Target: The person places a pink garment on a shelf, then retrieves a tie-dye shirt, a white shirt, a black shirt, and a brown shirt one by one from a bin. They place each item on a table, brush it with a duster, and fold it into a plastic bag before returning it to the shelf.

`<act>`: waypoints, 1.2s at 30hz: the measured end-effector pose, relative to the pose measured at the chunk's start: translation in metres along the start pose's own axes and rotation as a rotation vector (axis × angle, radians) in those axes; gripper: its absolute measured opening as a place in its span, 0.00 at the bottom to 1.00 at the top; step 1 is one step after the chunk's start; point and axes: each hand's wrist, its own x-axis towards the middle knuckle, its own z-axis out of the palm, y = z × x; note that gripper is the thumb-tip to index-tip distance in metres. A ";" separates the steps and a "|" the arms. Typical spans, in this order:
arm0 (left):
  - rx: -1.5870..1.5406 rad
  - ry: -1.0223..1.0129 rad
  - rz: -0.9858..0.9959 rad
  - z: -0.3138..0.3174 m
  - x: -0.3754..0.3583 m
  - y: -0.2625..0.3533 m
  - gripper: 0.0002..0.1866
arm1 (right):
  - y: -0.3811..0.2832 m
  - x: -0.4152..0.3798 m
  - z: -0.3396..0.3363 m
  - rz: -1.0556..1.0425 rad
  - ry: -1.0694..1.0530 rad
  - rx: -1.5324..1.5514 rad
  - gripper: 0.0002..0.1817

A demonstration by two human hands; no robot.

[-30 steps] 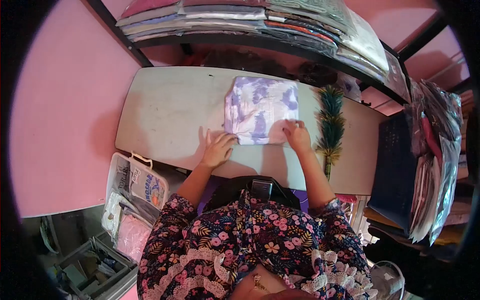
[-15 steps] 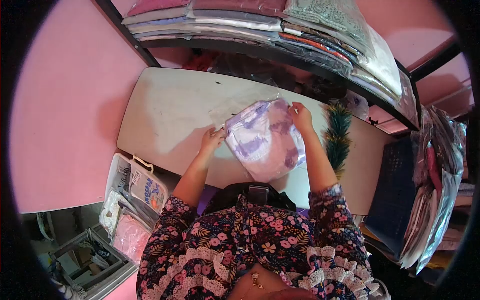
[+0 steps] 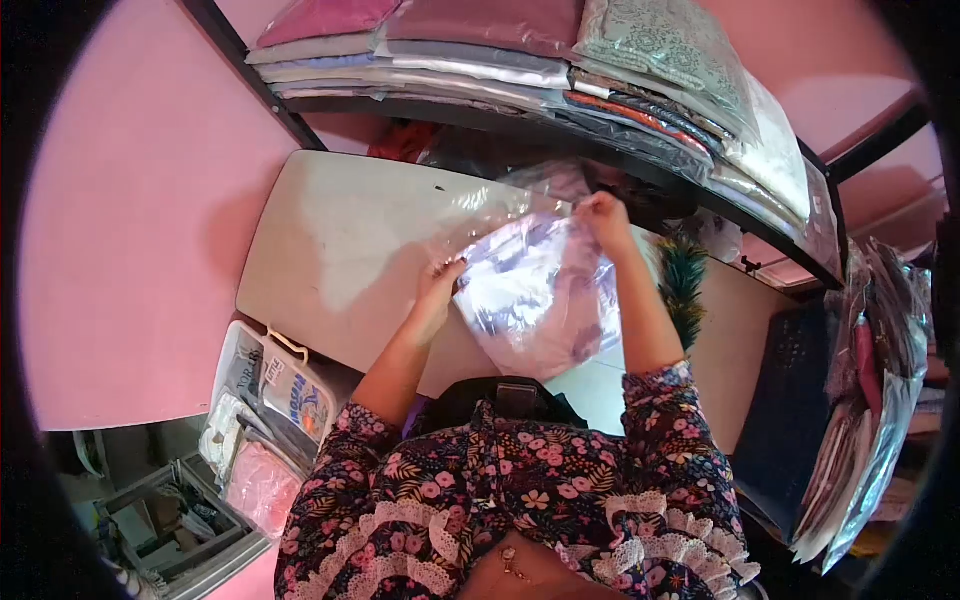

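A folded purple, white and pink cloth (image 3: pixel 540 300) in a clear plastic bag is held up over the pale table (image 3: pixel 330 240). At its left edge my left hand (image 3: pixel 438 285) pinches the bag. My right hand (image 3: pixel 604 222) has its fingers closed on the bag's upper right corner. The loose clear plastic of the bag's open end (image 3: pixel 490 205) stretches beyond the cloth, toward the shelf. Light glares off the plastic over the cloth.
A shelf with bagged, folded fabrics (image 3: pixel 480 40) spans the far side. A green tinsel strand (image 3: pixel 683 285) lies right of my right arm. Left stands a white bin (image 3: pixel 236 370) with packages; right, a dark blue basket (image 3: pixel 785 400) and hanging bagged clothes (image 3: pixel 880 350).
The bag's loose plastic end is now spread out beyond the cloth, and glare covers more of the cloth. Both hands remain at its sides. The view has shifted slightly.
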 end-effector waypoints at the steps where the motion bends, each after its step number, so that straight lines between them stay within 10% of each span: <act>1: 0.023 -0.012 0.071 0.008 -0.006 0.019 0.04 | -0.028 -0.006 -0.010 -0.075 0.000 0.076 0.06; 4: 0.151 -0.079 0.174 0.037 -0.035 0.097 0.06 | -0.117 -0.038 -0.041 -0.120 0.051 0.114 0.04; 6: 0.255 -0.299 0.620 0.054 -0.068 0.141 0.08 | -0.170 -0.083 -0.059 -0.220 0.104 0.010 0.05; 9: 0.689 -0.500 1.136 0.034 -0.067 0.145 0.10 | -0.146 -0.131 -0.072 -0.381 -0.009 -0.340 0.04; 12: 0.850 -0.591 1.207 -0.006 -0.056 0.093 0.10 | -0.087 -0.172 -0.048 -0.486 -0.069 -0.561 0.08; 18: 1.212 -0.820 1.007 -0.079 -0.053 -0.016 0.08 | 0.044 -0.237 -0.016 -0.407 -0.243 -0.626 0.09; 26: 1.129 -0.482 0.924 -0.061 -0.058 -0.022 0.08 | 0.055 -0.241 -0.020 -0.423 0.001 -0.608 0.09; 28: 1.074 -0.320 0.806 -0.057 -0.050 -0.027 0.05 | 0.055 -0.239 -0.015 0.003 0.090 -0.533 0.09; 36: 0.966 -0.040 0.481 -0.034 -0.036 -0.026 0.20 | 0.058 -0.201 -0.012 0.160 0.179 -0.702 0.14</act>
